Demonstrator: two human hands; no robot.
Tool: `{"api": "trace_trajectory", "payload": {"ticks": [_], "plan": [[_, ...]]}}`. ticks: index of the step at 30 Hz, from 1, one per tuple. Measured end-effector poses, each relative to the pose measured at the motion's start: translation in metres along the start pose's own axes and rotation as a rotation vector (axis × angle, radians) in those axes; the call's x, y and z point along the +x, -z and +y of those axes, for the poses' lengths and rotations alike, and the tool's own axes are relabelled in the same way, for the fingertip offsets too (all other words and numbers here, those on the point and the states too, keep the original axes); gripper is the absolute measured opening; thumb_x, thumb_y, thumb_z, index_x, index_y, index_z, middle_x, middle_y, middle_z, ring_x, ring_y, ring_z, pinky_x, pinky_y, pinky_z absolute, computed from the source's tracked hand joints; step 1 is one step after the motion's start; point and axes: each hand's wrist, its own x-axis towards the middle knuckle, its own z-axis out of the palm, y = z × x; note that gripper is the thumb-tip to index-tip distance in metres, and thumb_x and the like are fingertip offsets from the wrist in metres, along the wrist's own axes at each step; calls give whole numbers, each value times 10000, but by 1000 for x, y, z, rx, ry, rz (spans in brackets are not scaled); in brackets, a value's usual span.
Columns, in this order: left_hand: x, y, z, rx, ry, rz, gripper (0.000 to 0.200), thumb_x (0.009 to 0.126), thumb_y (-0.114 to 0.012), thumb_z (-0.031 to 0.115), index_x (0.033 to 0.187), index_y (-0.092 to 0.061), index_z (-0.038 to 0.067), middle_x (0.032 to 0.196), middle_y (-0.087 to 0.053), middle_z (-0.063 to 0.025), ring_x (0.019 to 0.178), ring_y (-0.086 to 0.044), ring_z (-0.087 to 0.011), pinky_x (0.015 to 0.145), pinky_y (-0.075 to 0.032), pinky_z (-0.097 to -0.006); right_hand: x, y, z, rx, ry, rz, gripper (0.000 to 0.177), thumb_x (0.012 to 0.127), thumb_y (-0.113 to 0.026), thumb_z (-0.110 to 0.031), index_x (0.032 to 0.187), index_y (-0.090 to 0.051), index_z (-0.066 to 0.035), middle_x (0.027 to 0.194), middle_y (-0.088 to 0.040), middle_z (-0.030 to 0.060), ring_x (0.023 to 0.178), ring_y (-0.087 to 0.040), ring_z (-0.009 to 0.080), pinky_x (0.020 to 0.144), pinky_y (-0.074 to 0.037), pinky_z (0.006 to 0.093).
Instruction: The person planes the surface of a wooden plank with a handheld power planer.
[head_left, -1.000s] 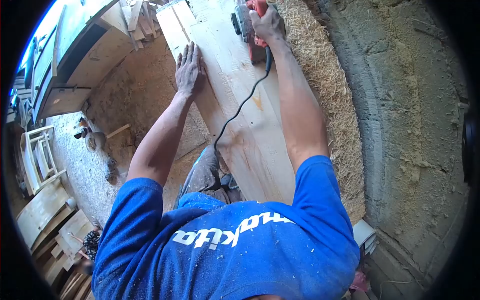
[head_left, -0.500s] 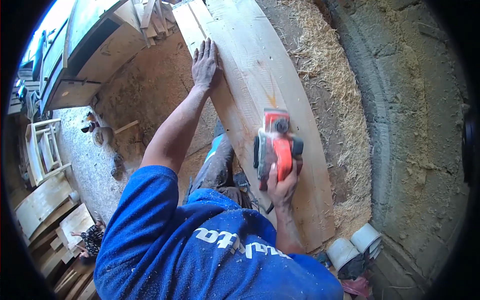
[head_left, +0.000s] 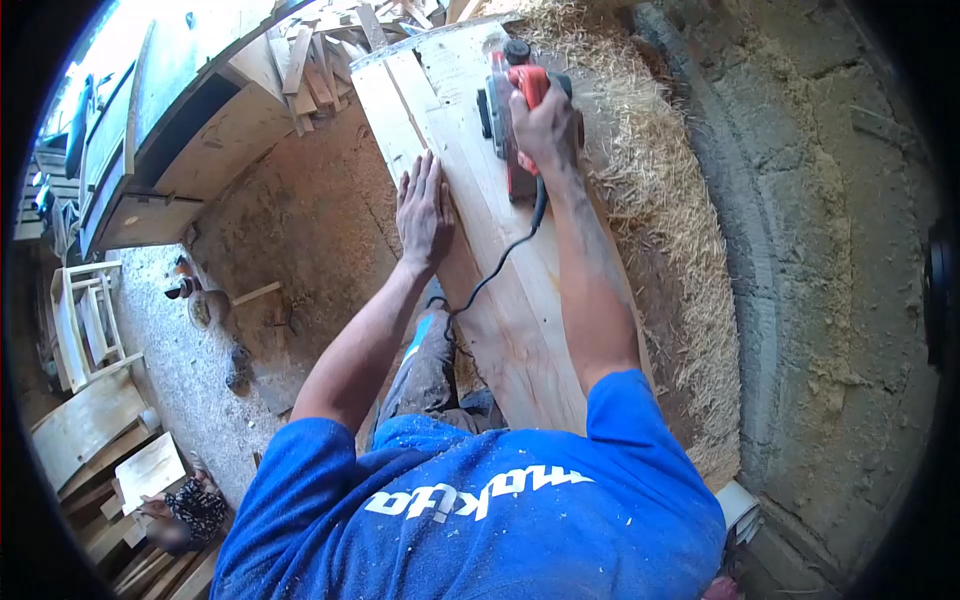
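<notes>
A long pale wooden board [head_left: 500, 310] stretches away in front of me. My right hand [head_left: 547, 128] grips the red handle of an electric planer [head_left: 508, 178], which rests on the board near its far right edge. From the planer's rear a black cord [head_left: 487, 277] curls back across the wood toward my leg. My left hand [head_left: 425, 215] lies flat on the board's left edge with its fingers stretched forward, touching nothing else.
Wood shavings [head_left: 650, 200] line the board's right side, beside a rough wall [head_left: 810, 270]. A wooden cabinet [head_left: 200, 140] and scrap wood [head_left: 318, 75] stand at the upper left. At the lower left, another person [head_left: 195, 505] is near stacked boards [head_left: 90, 425].
My right hand has pushed the planer from the near part of the board to its far end. My left hand stays flat on the left edge, slightly nearer in the view.
</notes>
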Motion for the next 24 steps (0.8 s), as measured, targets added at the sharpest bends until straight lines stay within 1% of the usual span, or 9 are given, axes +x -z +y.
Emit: {"api": "trace_trajectory", "payload": {"ticks": [6,9,14,17,19,20,21,22,24], "plan": [[-2,13,0,-345,123,21,433,1083,-399,190,1466,-513,25,1522,-528,-156,1467,-433,-320,1242,-280,-441,106,-44,-12,-205,-88,-94,520,858,-660,-438,1149,-701,-9,1032,-727,286,971,-728,429,838,-580,513],[-3,17,-2,-438,149,33,439,1094,-376,216,1468,-518,37,1487,-562,-162,1450,-457,-319,1239,-285,-445,142,-65,-6,-213,-16,-71,597,845,-662,-480,1139,-690,38,1061,-717,316,1008,-720,444,872,-580,511],[0,17,0,-473,166,57,436,1098,-376,219,1459,-529,29,1483,-563,-175,1446,-463,-325,1240,-284,-448,183,-93,2,-236,57,-76,571,872,-648,-477,1131,-688,30,1026,-729,298,985,-723,453,860,-593,489],[3,16,-9,-436,147,49,440,1092,-387,200,1465,-513,3,1492,-541,-214,1457,-442,-349,1247,-271,-456,171,-100,23,-78,-67,-188,514,895,-631,-438,1116,-685,23,972,-736,267,943,-729,444,837,-596,484],[25,7,-25,-365,125,41,467,1080,-399,175,1488,-459,-43,1537,-462,-272,1485,-384,-391,1258,-243,-473,109,-51,-17,-160,-63,-191,427,901,-639,-404,1147,-692,-58,1014,-722,264,984,-717,436,845,-575,506],[44,-2,-42,-257,118,42,487,1077,-396,175,1501,-426,-62,1564,-420,-282,1500,-352,-397,1261,-231,-478,78,-39,-15,-132,78,-145,477,923,-653,-415,1129,-646,15,1010,-725,278,853,-736,448,752,-600,522],[67,-5,-56,-175,84,50,500,1075,-395,183,1497,-413,-84,1569,-403,-294,1506,-338,-397,1262,-222,-482,40,-20,-31,-92,39,-148,431,939,-657,-340,1167,-628,24,1018,-723,252,869,-729,440,750,-596,501],[89,-9,-68,-122,72,41,513,1078,-381,207,1496,-412,-88,1577,-398,-283,1507,-333,-397,1263,-220,-480,4,-18,-15,-48,181,-68,417,946,-654,-277,1225,-607,30,1020,-717,245,903,-721,430,775,-586,484],[119,-30,-93,-36,64,81,524,1079,-381,244,1495,-427,-73,1585,-400,-264,1505,-348,-370,1263,-227,-461,-76,18,-33,72,67,-173,489,965,-622,-210,1359,-531,65,1149,-684,252,1028,-692,370,888,-545,440]]}}
